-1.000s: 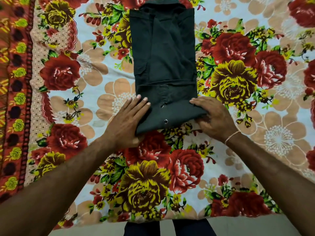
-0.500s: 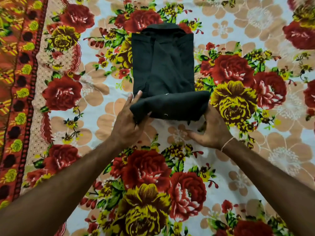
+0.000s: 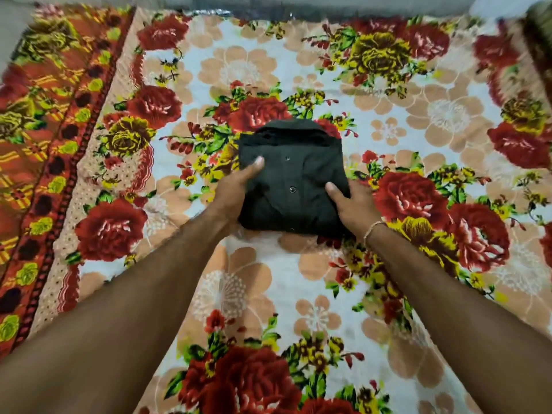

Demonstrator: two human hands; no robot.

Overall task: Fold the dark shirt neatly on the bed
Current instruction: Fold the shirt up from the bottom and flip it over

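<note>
The dark shirt [image 3: 294,174] lies in the middle of the bed as a compact, nearly square bundle, button placket facing up and collar at the far end. My left hand [image 3: 236,189] grips its left edge, thumb on top and fingers hidden under the cloth. On the other side, my right hand [image 3: 352,203] holds the near right corner the same way, thumb pressed on the fabric. A thin bracelet circles my right wrist.
The bed is covered by a floral sheet [image 3: 298,279] with red and yellow roses on a pale ground. An orange patterned border [image 3: 44,130] runs down the left side. A grey wall edge [image 3: 268,3] lies beyond the far end.
Both hands carried the shirt's lower half up and over the upper half, so the long shape became a short bundle. The hands moved away from me and the camera tilted up.
</note>
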